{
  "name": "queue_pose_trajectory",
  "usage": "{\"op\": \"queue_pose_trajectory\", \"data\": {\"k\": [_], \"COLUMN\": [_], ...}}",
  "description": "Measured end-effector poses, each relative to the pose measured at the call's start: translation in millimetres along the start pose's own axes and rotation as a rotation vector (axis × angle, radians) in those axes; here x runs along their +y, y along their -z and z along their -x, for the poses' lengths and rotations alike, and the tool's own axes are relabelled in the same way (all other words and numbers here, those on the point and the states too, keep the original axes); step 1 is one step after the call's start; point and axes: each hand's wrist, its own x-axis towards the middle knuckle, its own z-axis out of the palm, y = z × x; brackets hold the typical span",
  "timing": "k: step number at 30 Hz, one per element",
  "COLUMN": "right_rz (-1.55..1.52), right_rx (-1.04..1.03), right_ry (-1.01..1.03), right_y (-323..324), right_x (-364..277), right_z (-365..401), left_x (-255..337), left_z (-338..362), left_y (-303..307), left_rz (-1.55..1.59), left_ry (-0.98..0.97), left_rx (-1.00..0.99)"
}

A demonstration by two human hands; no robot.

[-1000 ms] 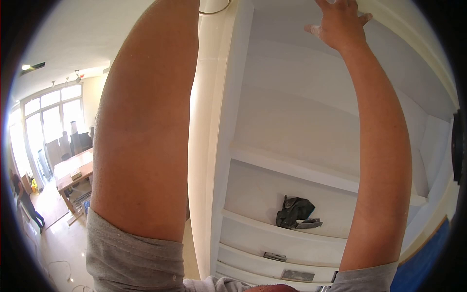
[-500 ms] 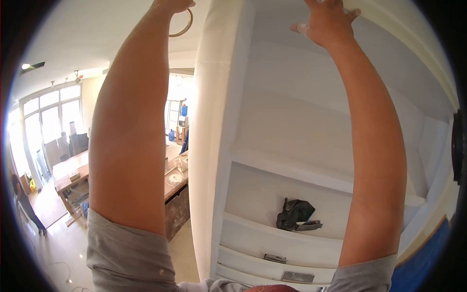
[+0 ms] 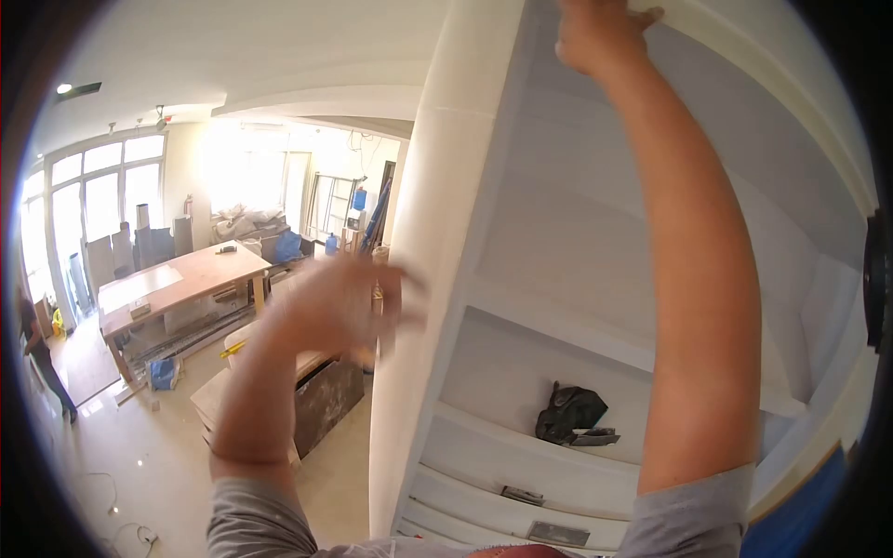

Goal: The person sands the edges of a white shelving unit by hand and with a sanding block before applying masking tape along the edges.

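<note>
My left hand (image 3: 349, 302) is raised beside the white upright panel (image 3: 456, 116), its fingers curved and smeared by motion. Whether the hand holds anything I cannot tell. High on the right, my right hand (image 3: 605, 37) reaches up at the front edge of a white shelving unit (image 3: 567, 228). One finger stretches out by the unit's curved top edge (image 3: 735, 51), while the top of the hand is cut off by the frame. Below, a crumpled black bag (image 3: 569, 412) lies on a shelf.
Flat dark pieces (image 3: 558, 534) rest on the lower shelves. To the left stand a wooden workbench (image 3: 200, 270) and a lower stack of boards (image 3: 326, 414). A blue bag (image 3: 163, 374) and a cable (image 3: 139, 535) lie on the floor. A person (image 3: 46, 363) stands at the far left.
My left hand has come down from the top of the view, away from the ring-shaped item seen beside it earlier. My right hand has shifted slightly left and up, and my view has turned left.
</note>
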Motion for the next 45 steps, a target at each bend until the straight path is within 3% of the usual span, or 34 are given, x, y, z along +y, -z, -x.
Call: {"op": "queue_pose_trajectory", "data": {"k": [3,7,12,15,18,23,30,36,39,45], "right_rz": [-0.149,-0.043,-0.148,-0.105,0.082,-0.034,-0.073,0.030,0.101,-0.109], "right_rx": [0.128,0.036,0.137,0.144,0.137,0.227,0.198,0.168,0.121,0.081], "right_ry": [0.034,0.167,0.188,0.161,0.093,-0.007,0.040,0.120,0.015,0.091], "right_y": [-7.4,11.6,-20.3,-8.1,-21.6,-15.3,-13.1,-17.5,-22.3,-5.0], "right_x": [-29.2,-40.4,-9.9,25.7,64.4,63.1,20.2,55.5,69.2,11.2], "right_z": [-3.4,-3.1,-27.6,11.8,16.9,36.2,15.4,21.7,29.1,13.7], "left_x": [-37.5,-82.7,-115.3,-141.3,-156.1,-161.9,-153.1,-156.3,-157.0,-151.0], "left_z": [48.0,90.7,138.1,174.2,206.6,236.8,235.1,247.7,257.3,259.2], "left_y": [-72.9,-164.5,-230.7,-256.5,-266.1,-271.9,-296.1,-328.0,-327.0,-322.1], "left_rz": [0.289,0.541,0.546,0.582,0.605,0.660,0.676,0.589,0.607,0.642], "left_ry": [-0.021,0.184,0.399,0.510,0.631,0.808,0.717,0.645,0.659,0.721], "left_rx": [-0.158,-0.280,-0.407,-0.409,-0.386,-0.387,-0.402,-0.486,-0.492,-0.481]}}
